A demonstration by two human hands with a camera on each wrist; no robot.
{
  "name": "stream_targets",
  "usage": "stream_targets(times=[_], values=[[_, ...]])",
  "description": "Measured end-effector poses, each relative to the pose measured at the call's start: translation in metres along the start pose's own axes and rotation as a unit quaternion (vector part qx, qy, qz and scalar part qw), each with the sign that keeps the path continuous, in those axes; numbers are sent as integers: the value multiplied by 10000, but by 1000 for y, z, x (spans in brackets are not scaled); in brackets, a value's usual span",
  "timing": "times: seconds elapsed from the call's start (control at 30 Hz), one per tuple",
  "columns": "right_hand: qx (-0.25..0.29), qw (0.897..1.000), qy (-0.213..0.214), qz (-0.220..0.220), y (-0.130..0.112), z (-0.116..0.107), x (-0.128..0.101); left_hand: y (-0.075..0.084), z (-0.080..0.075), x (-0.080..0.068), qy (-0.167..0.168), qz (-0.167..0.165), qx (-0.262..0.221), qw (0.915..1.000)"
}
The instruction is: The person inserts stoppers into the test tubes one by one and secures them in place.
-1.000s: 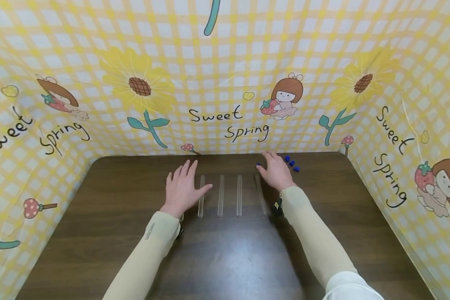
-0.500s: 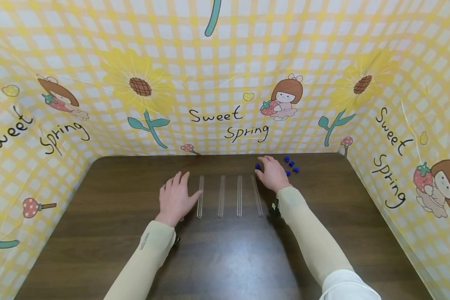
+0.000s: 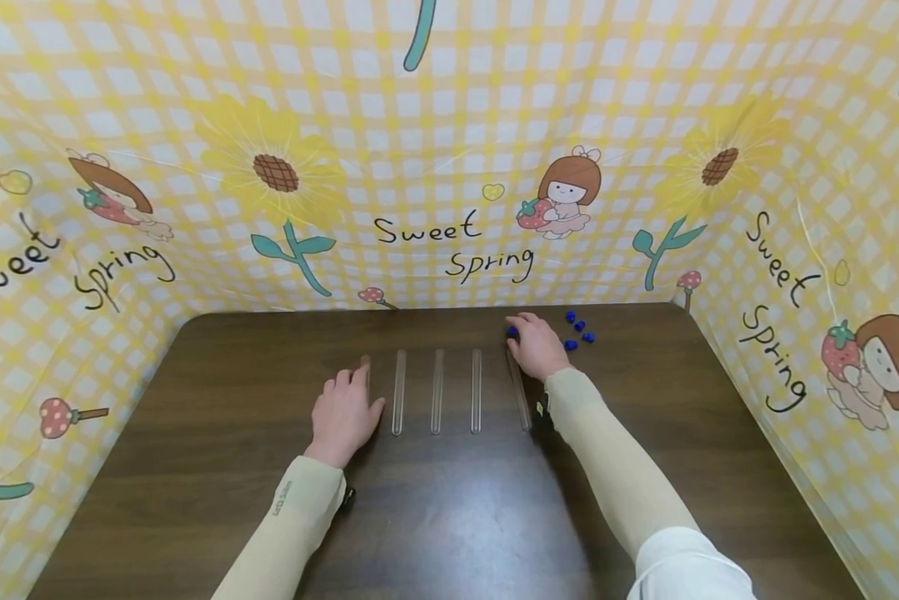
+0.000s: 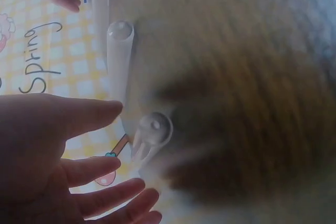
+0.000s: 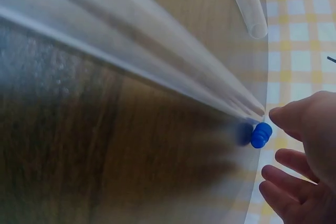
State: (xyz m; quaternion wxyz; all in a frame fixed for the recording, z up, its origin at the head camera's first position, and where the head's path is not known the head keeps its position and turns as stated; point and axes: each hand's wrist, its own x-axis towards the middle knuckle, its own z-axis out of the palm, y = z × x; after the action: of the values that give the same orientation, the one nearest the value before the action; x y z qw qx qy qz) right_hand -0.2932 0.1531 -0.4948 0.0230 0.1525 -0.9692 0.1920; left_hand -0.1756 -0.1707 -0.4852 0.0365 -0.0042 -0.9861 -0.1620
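Observation:
My left hand is lowered near the leftmost clear test tube, partly covering it in the head view. In the left wrist view that tube's rounded end shows between the outstretched thumb and fingers. Over at the far side of the table, my right hand is by the open end of the rightmost test tube. A small blue stopper stands at that end, just off the right thumb tip in the right wrist view. The right fingers are spread, with a gap between them and the stopper.
Three more clear test tubes lie side by side between the hands, rounded ends toward me. Several blue stoppers are scattered right of my right hand. A yellow checked cloth walls the brown table at the back and sides.
My left hand has come down toward me and to the left, uncovering the far end of the leftmost tube. The right hand has shifted slightly left, revealing another blue stopper beside it.

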Motion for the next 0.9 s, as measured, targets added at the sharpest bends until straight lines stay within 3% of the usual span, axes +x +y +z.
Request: stream_targets(times=[0.37, 0.9], values=[[-98, 9998, -1, -155, 1, -1, 1, -1, 3, -3, -52, -137, -400, 9991], [-76, 10000, -39, -33, 10, 0, -2, -1, 6, -3, -19, -246, -377, 9990]])
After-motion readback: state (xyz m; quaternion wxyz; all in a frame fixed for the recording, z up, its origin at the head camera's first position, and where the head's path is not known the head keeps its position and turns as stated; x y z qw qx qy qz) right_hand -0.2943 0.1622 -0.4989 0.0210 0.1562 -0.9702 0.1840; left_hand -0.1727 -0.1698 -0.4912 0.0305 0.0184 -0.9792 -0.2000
